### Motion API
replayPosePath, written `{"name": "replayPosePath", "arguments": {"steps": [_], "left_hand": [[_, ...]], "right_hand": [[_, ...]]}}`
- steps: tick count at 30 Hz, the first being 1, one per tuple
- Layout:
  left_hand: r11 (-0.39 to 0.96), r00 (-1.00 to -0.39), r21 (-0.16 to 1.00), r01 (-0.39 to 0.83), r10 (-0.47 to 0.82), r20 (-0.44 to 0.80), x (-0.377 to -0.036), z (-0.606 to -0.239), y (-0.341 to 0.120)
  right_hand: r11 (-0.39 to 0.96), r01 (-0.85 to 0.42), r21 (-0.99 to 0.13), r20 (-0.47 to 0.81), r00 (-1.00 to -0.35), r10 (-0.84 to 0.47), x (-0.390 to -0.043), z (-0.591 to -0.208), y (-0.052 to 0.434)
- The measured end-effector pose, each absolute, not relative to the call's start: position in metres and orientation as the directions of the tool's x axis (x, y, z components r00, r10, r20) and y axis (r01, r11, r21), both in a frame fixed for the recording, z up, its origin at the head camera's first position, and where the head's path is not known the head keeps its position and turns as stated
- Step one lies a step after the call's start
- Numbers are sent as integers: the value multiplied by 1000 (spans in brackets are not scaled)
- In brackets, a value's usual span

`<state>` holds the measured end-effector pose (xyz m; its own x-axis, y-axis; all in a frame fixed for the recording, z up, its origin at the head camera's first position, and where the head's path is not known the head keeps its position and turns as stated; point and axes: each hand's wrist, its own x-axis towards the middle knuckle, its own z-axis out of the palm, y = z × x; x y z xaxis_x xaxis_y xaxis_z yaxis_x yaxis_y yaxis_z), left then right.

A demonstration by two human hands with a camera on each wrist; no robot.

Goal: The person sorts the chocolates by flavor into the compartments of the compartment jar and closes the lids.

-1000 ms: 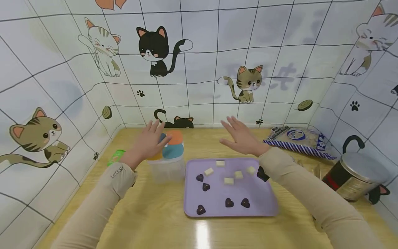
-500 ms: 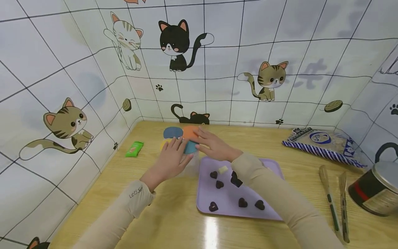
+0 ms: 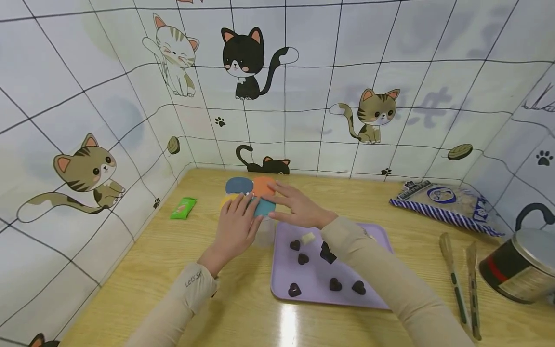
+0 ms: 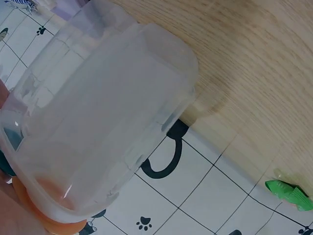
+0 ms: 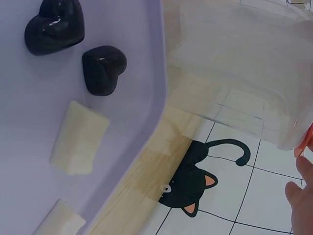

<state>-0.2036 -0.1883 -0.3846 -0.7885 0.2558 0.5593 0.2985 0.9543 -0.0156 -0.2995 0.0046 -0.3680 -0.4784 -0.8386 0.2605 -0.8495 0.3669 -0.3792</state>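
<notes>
A clear plastic container (image 3: 264, 231) with a blue, orange, teal and yellow lid (image 3: 253, 185) stands just left of a purple tray (image 3: 316, 275). My left hand (image 3: 236, 220) lies flat on the lid's near side. My right hand (image 3: 294, 203) rests on the orange and teal part with its fingers stretched out. In the left wrist view the container's wall (image 4: 98, 122) fills the frame. The right wrist view shows the tray (image 5: 29, 98) with dark heart chocolates (image 5: 54, 27), pale white pieces (image 5: 78, 137) and the container (image 5: 234, 73) beside it. My right sleeve hides part of the tray.
A green packet (image 3: 183, 208) lies near the left wall. At the right are a blue-striped bag (image 3: 442, 202), two long-handled utensils (image 3: 453, 279) and a tin can with a lid (image 3: 520, 265). Cat-patterned walls close the table's back and sides.
A second ago both hands hovered open above the table. They have come down onto the container's lid and have barely shifted in the last half second.
</notes>
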Motion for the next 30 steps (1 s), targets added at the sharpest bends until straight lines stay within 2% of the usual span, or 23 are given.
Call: {"name": "replayPosePath", "arguments": {"steps": [6, 13, 17, 21, 26, 30], "left_hand": [[947, -770, 9, 320, 255, 585, -209, -385, -195], [939, -784, 75, 335, 234, 575, -204, -387, -204], [923, -759, 112, 368, 229, 609, -202, -389, -204], [913, -712, 128, 388, 208, 670, -203, -393, -206], [910, -656, 116, 397, 193, 730, -209, -394, -206], [908, -649, 121, 400, 188, 737, -209, -398, -204]], "right_hand": [[378, -847, -374, 277, -491, -826, -300, -365, 0], [351, -899, -262, 335, -426, -841, -295, -376, -10], [343, -896, -281, 370, -431, -823, -294, -375, -12], [345, -859, -378, 416, -490, -766, -296, -371, -19], [385, -774, -502, 492, -622, -610, -297, -365, -33], [416, -682, -602, 473, -724, -503, -294, -366, -41]]}}
